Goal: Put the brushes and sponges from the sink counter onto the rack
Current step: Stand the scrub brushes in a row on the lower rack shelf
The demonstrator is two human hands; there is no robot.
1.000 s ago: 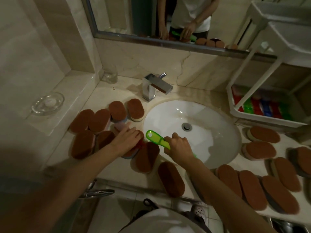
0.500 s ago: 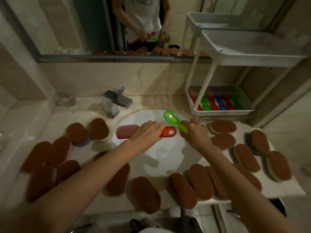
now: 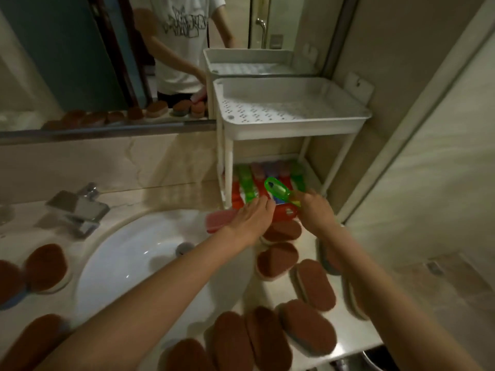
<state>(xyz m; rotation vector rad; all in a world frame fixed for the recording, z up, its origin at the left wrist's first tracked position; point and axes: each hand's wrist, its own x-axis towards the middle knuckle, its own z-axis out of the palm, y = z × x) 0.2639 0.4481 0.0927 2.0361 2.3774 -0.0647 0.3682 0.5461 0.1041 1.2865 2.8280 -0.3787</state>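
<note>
My left hand grips a red brush across its middle; its bristle head sticks out left and its red handle end right, just in front of the rack's lower shelf. My right hand holds a green brush by its handle, head raised over that shelf. The white two-tier rack stands at the counter's back right. Its lower shelf holds several red, green and blue brushes. The top tray is bare. Several brown-topped sponges lie on the counter around the basin.
A white basin is set in the marble counter, with a chrome faucet behind it. A mirror covers the back wall. More sponges lie at the left and along the front edge. A wall stands close on the right.
Both hands have carried their brushes from over the basin rightward to the rack's lower shelf. The view has swung right with them.
</note>
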